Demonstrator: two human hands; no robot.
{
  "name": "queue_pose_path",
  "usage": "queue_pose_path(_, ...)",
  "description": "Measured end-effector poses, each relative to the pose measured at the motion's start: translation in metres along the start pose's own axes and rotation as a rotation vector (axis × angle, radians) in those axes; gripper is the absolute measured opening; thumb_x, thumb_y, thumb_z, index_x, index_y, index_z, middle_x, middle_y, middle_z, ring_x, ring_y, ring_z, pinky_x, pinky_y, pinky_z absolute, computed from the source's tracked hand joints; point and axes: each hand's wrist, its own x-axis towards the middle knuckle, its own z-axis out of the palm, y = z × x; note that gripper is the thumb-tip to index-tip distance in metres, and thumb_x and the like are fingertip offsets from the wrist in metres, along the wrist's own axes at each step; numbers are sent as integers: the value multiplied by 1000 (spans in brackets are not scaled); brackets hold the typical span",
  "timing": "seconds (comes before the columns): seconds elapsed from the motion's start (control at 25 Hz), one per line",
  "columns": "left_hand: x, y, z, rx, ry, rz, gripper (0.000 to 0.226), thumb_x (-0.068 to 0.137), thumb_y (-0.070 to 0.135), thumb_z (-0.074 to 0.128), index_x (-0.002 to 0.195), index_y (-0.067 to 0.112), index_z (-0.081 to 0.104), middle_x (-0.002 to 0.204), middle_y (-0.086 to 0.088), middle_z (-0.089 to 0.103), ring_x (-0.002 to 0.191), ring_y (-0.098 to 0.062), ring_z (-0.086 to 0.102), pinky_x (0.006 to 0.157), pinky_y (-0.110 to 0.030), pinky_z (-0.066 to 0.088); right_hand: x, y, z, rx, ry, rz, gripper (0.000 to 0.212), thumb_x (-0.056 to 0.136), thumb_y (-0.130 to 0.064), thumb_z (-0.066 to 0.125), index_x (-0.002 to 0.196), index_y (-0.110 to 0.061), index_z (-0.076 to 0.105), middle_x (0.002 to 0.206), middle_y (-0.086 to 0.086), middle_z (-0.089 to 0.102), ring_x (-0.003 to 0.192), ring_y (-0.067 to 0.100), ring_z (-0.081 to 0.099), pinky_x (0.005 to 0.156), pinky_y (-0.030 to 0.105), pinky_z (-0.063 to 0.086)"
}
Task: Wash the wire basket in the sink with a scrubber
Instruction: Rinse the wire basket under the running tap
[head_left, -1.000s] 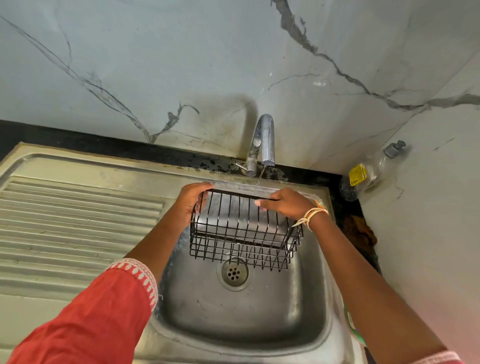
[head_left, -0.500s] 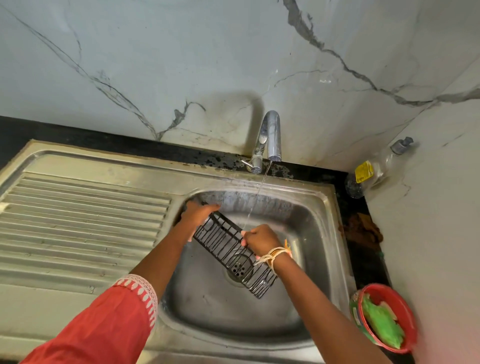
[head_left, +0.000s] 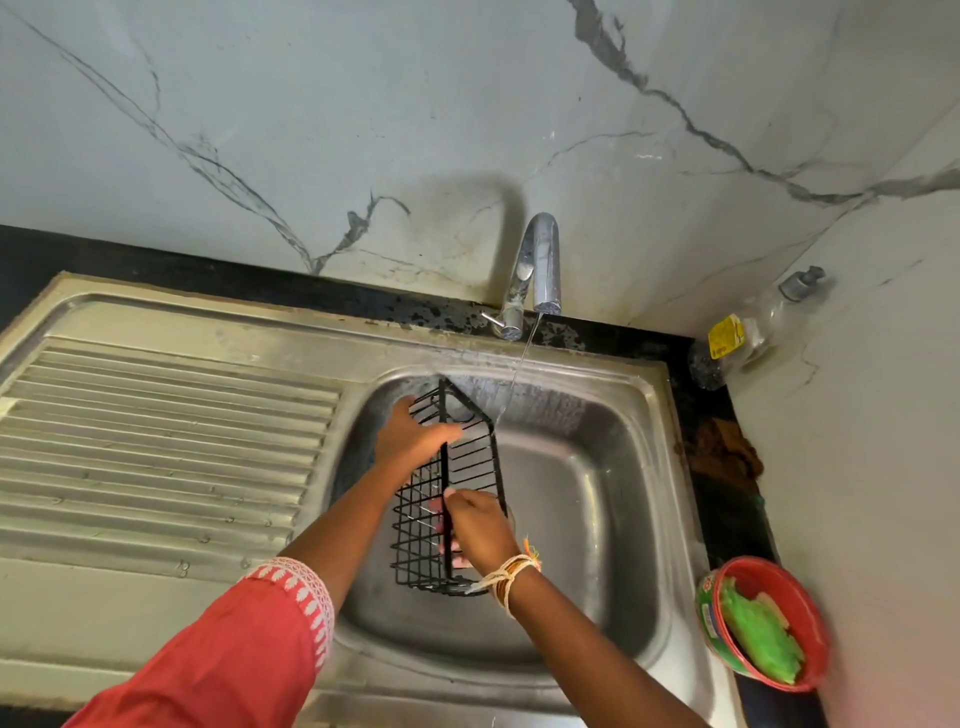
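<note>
Since the earlier frame the wire basket (head_left: 451, 486) has swung upright, long axis toward the frame's top; left hand (head_left: 413, 439) grips above, right hand (head_left: 480, 525) seemingly clamps below, nearer the scrubber (head_left: 761, 631).

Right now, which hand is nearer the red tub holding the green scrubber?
Right. The right hand grips the wire basket's near end, on the red tub's side; the left hand holds the far end, further away.

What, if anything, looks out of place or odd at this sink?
Two small things. The clear bottle in the corner leans against the wall instead of standing upright. The green scrubber sits unused in the red tub while both hands hold the wire basket under the running tap.
</note>
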Motion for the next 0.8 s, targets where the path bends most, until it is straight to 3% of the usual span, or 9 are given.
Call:
queue_pose_path(0.08,0,0,-4,-93,-67,18,74,74,21,71,143,22,43,111,0,59,101,-19,58,83,-34,53,7,6,-11,-261,51,-215,33,97,-34,43,90,-16,70,71,-7,56,63,11,55,61,26,44)
queue_pose_path(0.24,1,9,-10,-98,-226,127,71,69,28,67,138,30,51,137,0,55,115,-20,54,92,-37,50,32,9,-53,-831,266,-589,31,96,-33,42,113,-16,62,111,1,58,94,18,58,82,31,48)
queue_pose_path(0.36,0,33,-16,-107,-258,276,69,76,23,68,140,37,48,115,16,58,86,-4,51,68,-14,49,53,12,-82,-1312,171,-681,42,96,-38,36,128,-18,56,131,4,56,121,24,51,106,36,32)
queue_pose_path(0.44,7,52,-24,-97,-237,368,65,77,20,70,137,39,51,113,9,63,71,-5,48,72,-17,45,59,11,-91,-1503,105,-714,51,98,-45,28,133,-18,52,142,8,48,136,26,37,116,41,16)
queue_pose_path(0.48,10,60,-28,-79,-225,409,64,77,21,72,135,39,53,107,-7,68,61,-9,46,74,-21,46,58,8,-91,-1545,115,-732,57,98,-49,22,135,-17,50,145,10,44,139,28,31,117,43,11)
queue_pose_path(0.52,12,68,-32,-54,-211,434,63,76,23,73,134,38,54,104,4,34,52,-10,41,72,-22,48,55,2,-88,-1553,134,-732,63,97,-53,17,135,-16,50,147,12,41,141,30,27,117,44,9)
queue_pose_path(0.56,14,73,-33,-48,-198,455,64,73,27,73,133,38,54,64,8,44,48,-13,37,69,-24,49,51,-2,-81,-1537,132,-717,68,96,-56,12,136,-15,49,148,14,39,141,32,26,117,45,9)
queue_pose_path(0.6,16,80,-33,-60,-188,466,67,68,33,74,131,40,55,61,0,46,50,-15,37,70,-29,51,45,-5,-71,-1513,105,-713,69,95,-57,10,136,-16,48,148,17,38,141,34,26,116,47,10)
queue_pose_path(0.8,10,92,-27,-41,-242,498,62,77,17,74,134,31,54,104,-23,69,70,-20,64,101,-56,46,16,18,-36,-1362,-256,-903,52,90,-38,33,134,-14,45,130,12,55,119,27,51,106,48,34)
